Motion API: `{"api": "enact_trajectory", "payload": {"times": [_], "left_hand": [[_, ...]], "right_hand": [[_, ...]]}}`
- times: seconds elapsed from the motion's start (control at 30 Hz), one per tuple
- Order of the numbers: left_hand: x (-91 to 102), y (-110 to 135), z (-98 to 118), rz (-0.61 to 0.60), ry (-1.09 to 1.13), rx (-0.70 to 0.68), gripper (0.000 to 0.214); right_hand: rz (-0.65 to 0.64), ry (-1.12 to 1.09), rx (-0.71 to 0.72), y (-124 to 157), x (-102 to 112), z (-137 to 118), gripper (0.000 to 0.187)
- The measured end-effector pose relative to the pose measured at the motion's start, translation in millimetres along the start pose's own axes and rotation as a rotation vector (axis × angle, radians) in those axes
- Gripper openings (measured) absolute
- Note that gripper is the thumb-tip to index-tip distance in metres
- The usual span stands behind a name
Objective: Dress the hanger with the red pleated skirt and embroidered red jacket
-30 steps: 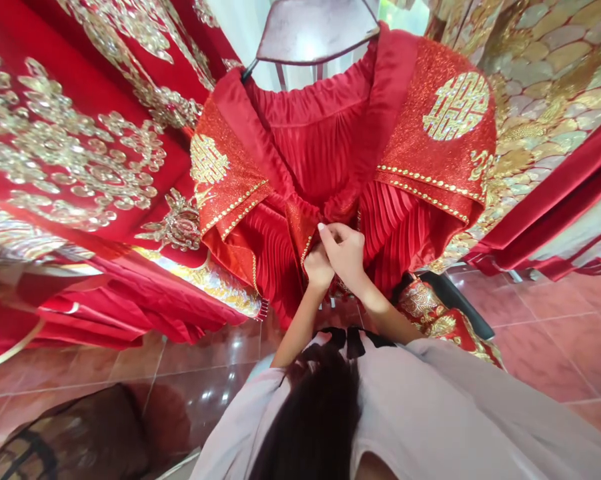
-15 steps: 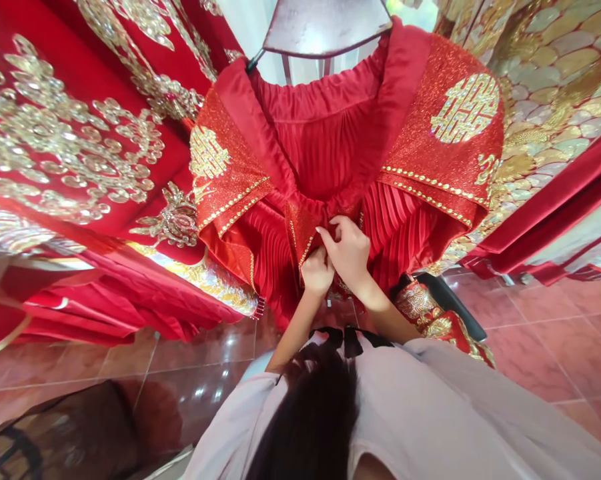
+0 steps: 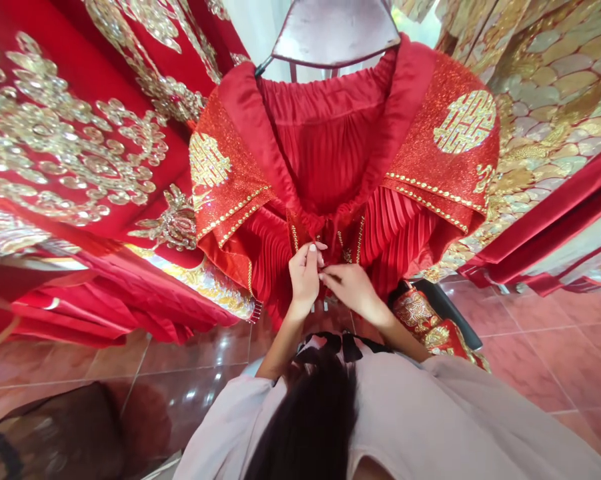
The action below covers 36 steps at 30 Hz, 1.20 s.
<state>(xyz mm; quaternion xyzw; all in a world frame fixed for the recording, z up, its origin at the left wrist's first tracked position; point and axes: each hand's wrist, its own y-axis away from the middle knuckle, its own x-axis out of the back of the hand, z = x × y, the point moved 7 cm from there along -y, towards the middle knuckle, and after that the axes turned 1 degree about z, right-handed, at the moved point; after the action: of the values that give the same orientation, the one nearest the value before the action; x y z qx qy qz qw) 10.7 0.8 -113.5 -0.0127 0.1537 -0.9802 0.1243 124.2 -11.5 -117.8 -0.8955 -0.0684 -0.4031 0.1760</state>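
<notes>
A red pleated skirt [image 3: 325,160] with a gathered waistband hangs on a clear-topped hanger [image 3: 330,43]. Its glittery side panels carry round gold emblems [image 3: 464,121] and rows of gold studs. In front of the waistband's low middle, my left hand [image 3: 306,273] is closed in a pinch, fingertips pointing up. Just to its right, my right hand [image 3: 353,288] pinches with its fingertips close to the left ones. Whatever lies between the fingers of both hands is too small and hidden to name.
Red cloth with crystal beading [image 3: 90,147] hangs close on the left, and a gold scale-patterned garment [image 3: 545,100] on the right. A red and gold embroidered cloth [image 3: 425,317] lies by a black seat [image 3: 453,317]. A brown bag [image 3: 55,430] stands on the tiled floor [image 3: 545,347].
My left hand has risen and turned its fingers upward, while my right hand has dropped lower and come off the waistband. The dark red front panel now shows more.
</notes>
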Motion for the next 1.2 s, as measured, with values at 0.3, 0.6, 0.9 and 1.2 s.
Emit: {"api": "enact_trajectory", "payload": {"times": [0.3,0.6,0.9,1.2], "left_hand": [[3.2,9.4,-13.5,0.034,-0.081,0.079,0.040],[-3.7,25.0,-3.4,-0.085,0.057,0.146,0.037],[27.0,16.0,17.2,0.165,0.051,-0.154,0.023],[18.3,-6.0,53.5,0.283,-0.340,-0.338,0.022]], "right_hand": [[0.225,-0.430,0.009,-44.9,26.8,5.5,0.028],[0.047,-0.997,-0.180,-25.9,3.4,1.0,0.028],[0.192,-1.038,-0.217,-17.5,9.2,-0.3,0.026],[0.212,-0.904,-0.141,-13.8,11.4,-7.5,0.017]]}}
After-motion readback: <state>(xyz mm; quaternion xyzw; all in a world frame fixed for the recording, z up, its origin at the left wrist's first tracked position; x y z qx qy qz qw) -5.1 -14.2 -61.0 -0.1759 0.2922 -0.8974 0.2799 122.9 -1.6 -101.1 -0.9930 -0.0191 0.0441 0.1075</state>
